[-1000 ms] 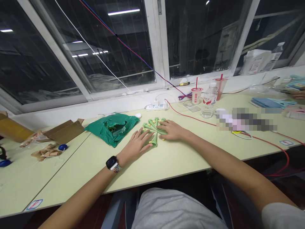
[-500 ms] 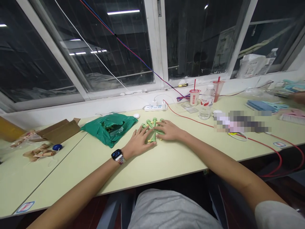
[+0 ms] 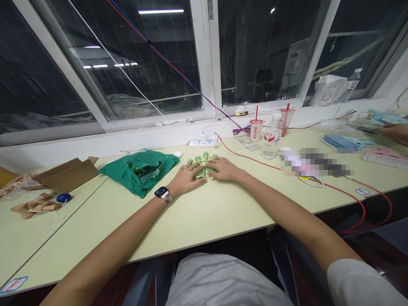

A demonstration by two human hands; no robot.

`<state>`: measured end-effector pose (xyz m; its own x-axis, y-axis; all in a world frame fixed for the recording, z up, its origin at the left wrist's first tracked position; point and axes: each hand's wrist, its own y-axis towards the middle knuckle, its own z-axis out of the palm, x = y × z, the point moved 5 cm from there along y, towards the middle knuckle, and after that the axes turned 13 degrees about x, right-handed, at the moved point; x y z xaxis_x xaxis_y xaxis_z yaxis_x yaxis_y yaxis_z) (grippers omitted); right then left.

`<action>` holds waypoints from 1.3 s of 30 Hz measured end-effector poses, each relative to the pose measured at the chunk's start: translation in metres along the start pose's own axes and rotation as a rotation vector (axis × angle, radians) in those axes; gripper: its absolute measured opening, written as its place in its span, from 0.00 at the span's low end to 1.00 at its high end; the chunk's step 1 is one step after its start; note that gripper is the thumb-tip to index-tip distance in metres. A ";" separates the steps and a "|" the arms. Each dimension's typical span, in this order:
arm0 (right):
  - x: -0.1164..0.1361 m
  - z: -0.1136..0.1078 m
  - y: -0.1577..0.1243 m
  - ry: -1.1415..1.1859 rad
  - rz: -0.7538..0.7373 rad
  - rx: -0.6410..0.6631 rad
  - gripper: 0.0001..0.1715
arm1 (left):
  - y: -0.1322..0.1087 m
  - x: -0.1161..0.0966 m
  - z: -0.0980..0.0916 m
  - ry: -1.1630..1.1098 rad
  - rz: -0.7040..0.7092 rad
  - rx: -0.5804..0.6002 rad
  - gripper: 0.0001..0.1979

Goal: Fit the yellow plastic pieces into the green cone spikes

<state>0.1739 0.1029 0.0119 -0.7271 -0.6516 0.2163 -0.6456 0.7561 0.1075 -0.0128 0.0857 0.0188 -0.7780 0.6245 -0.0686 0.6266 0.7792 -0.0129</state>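
Several green pieces (image 3: 205, 159) with round heads and tapering stems lie bunched on the pale table, with small yellow bits among them. My left hand (image 3: 184, 178), wearing a watch on its wrist, rests at their left side with its fingers stretched out over them. From the right, my right hand (image 3: 225, 169) lies over the same bunch, its fingers extended and touching the pieces. Both hands partly cover the pieces, so how they are joined is unclear. A torn green plastic bag (image 3: 140, 172) lies left of my left hand.
A power strip (image 3: 204, 143) stands behind the pieces, its red cable (image 3: 251, 158) running right. Farther right are a paper cup (image 3: 256, 130), a water bottle (image 3: 270, 140) and blue cloth (image 3: 339, 143). A cardboard box (image 3: 68, 176) and wooden pieces (image 3: 41, 205) lie left. Another person's hand (image 3: 395, 132) shows at right.
The green pieces have shifted from a fanned spread to a more even, upright-pointing row. Both hands stay on them with fingers extended. The view has turned slightly.
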 end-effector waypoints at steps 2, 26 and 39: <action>-0.002 -0.001 0.000 0.032 0.002 -0.031 0.28 | 0.001 0.002 0.001 0.012 -0.005 -0.018 0.36; -0.085 0.001 -0.026 0.103 0.453 -0.193 0.21 | -0.023 0.072 -0.011 -0.020 -0.569 -0.113 0.19; -0.081 0.002 -0.025 -0.064 0.513 -0.023 0.23 | -0.020 0.068 -0.008 0.101 -0.572 0.003 0.21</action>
<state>0.2487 0.1364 -0.0101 -0.9621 -0.1989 0.1867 -0.1978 0.9799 0.0249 -0.0787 0.1135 0.0222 -0.9932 0.1067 0.0458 0.1057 0.9941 -0.0225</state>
